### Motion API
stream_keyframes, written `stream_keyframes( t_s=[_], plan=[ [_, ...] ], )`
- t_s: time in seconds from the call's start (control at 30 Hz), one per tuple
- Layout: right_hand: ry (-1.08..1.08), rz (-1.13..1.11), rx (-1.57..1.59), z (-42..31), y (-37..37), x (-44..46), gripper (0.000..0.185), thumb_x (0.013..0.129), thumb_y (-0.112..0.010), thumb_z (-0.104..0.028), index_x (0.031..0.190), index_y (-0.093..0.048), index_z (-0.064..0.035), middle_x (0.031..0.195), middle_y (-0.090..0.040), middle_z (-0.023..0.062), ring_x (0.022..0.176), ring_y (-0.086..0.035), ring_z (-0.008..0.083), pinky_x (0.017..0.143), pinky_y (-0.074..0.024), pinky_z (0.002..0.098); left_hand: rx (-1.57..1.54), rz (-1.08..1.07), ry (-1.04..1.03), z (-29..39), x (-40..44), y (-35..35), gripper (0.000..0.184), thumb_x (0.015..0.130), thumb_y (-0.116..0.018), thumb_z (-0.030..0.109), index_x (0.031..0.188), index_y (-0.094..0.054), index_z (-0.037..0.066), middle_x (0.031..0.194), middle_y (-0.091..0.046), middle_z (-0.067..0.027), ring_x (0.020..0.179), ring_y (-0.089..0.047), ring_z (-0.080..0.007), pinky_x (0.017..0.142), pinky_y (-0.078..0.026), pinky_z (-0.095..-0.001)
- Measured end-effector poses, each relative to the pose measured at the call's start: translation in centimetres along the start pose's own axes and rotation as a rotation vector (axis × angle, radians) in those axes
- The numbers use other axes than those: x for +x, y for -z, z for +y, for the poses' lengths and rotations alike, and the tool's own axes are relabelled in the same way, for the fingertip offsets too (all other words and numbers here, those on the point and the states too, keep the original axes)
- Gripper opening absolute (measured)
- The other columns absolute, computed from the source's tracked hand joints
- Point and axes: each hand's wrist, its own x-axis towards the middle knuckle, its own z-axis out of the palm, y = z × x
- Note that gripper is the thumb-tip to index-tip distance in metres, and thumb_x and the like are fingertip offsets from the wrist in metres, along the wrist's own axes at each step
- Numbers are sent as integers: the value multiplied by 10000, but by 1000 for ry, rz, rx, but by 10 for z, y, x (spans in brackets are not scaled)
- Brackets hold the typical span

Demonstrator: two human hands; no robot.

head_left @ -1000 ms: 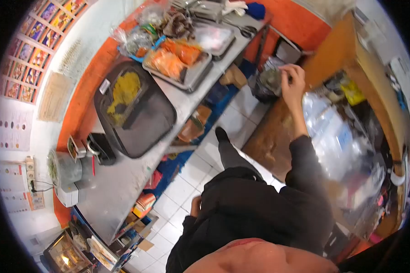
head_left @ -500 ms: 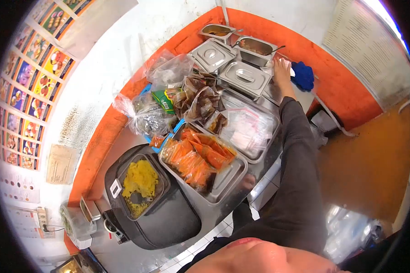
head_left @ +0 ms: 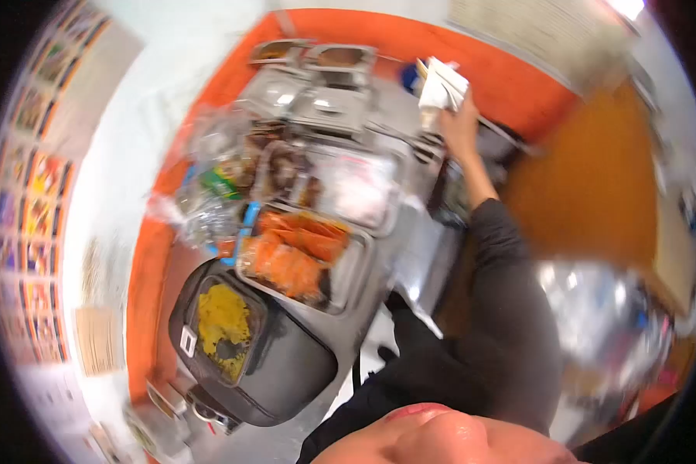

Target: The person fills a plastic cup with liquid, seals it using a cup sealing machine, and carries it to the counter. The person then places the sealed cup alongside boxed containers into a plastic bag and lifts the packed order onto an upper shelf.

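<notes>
Blur keeps you from telling whether the folded white piece (head_left: 444,87) in your right hand (head_left: 461,125) is cloth or paper; it partly hides a blue bundle (head_left: 410,77) by the far corner of the table (head_left: 395,99). Food (head_left: 340,57) in the far-edge pans (head_left: 342,80) is smeared. Your left hand is out of view.

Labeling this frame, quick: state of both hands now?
Left hand: out of view, can't tell.
Right hand: closed, holding a folded white bundle, cloth or paper unclear.

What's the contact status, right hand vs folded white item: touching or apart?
Touching. The head view shows the right hand gripping the folded white item near its lower end, with no gap between them.
</notes>
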Motion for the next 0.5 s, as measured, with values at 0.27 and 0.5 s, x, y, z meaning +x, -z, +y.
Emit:
stream_keyframes(
  t_s=[0.27, 0.5],
  plan=[
    [-571, 124, 99, -111, 203, -297, 399, 776, -631, -91, 1157, -566, 8, 1105, -622, 108, 1040, -558, 187, 927, -429, 344, 369, -402, 106, -78, 3, 42, 324, 874, -574, 269, 1139, -557, 82, 1049, -587, -83, 888, -562, -200, 721, -458, -347],
    [-521, 389, -1071, -144, 461, -453, 511, 678, -476, 66, 1179, -563, 11, 1025, -644, 205, 891, -637, 334, 789, -496, 407, 474, -437, 109, -121, -14, 50, 309, 882, -567, 270, 1128, -554, 84, 1010, -595, -77, 849, -572, -196, 689, -460, -345]
  ],
)
